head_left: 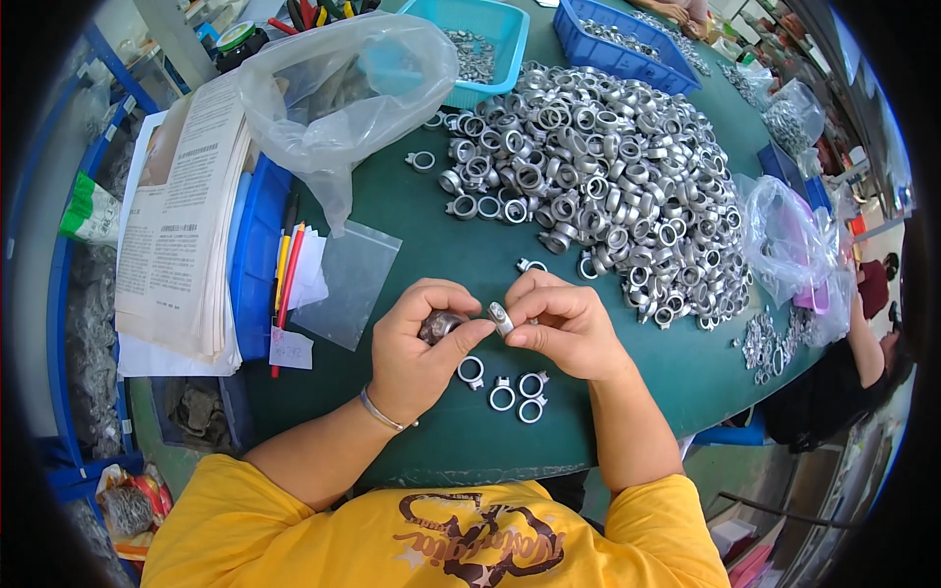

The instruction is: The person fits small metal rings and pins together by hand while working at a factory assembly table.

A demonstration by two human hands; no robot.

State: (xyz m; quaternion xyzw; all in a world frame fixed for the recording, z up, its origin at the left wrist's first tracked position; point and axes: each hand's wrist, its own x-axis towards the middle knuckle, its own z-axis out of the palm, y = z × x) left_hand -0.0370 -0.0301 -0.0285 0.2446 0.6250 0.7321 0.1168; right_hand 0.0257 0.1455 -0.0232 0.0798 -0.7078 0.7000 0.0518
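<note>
Between the thumb and fingertips of my right hand (570, 331) is a small silver metal ring with a lug (501, 318), seen nearly edge-on. My left hand (417, 345) is curled around a dark, rounded metal piece (440, 326), partly hidden by the fingers. Its thumb tip reaches to the side of the ring. Just below the hands, several loose metal rings (502, 397) lie on the green table (412, 441). Another ring (531, 266) lies beyond my right hand, near a big heap of the same rings (608, 167).
A clear plastic bag (343, 108), newspapers (181, 235), pencils (291, 265) and a flat clear bag (353, 284) occupy the left side. Turquoise (510, 49) and blue bins (627, 59) of parts stand behind. At right are plastic bags (784, 240) and another person (843, 377).
</note>
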